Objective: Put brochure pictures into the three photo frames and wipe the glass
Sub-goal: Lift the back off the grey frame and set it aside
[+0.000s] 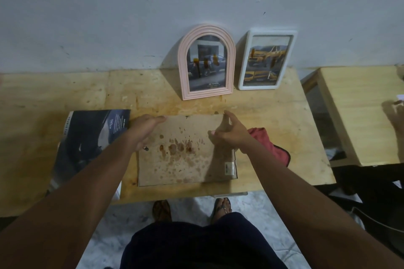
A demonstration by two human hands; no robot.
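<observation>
Brown fibreboard, blotched with stains, forms the back of the third photo frame (185, 159), which lies face down at the middle of the wooden table (273, 111). The left hand (145, 130) rests flat on the board's far left corner, fingers straight. The right hand (229, 135) reaches the far right corner with the index finger extended and the thumb spread, gripping nothing. A red cloth (273, 146) lies just right of the frame, partly under the right wrist. A dark car brochure (87, 137) lies to the left, partly under the left forearm. A pink arched frame (183, 72) and a white rectangular frame (258, 87), both holding car pictures, lean against the wall (109, 17).
</observation>
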